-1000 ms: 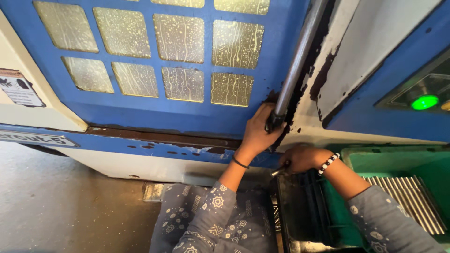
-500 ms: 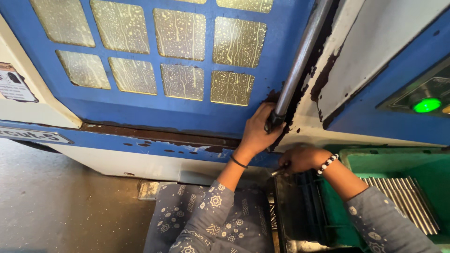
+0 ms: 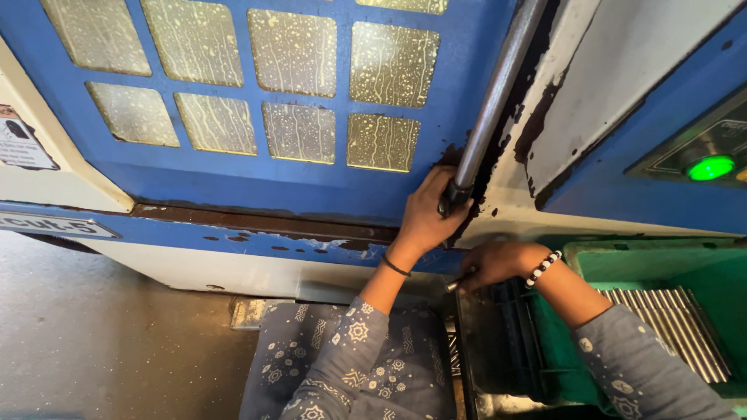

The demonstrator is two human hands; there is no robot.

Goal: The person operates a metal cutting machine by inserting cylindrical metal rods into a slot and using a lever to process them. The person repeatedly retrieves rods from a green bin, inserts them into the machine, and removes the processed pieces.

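Blue machine door [image 3: 233, 187], left hand [image 3: 426, 216] on handle bar [image 3: 492, 109]

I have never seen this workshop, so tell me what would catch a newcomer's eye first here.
The big blue sliding door with its grid of spattered yellowish panes fills the upper left. At its right edge the left hand grips the lower end of a long grey handle bar, while the right hand holds a small metal piece just below. A glowing green light shines at far right, above a green crate of metal rods.
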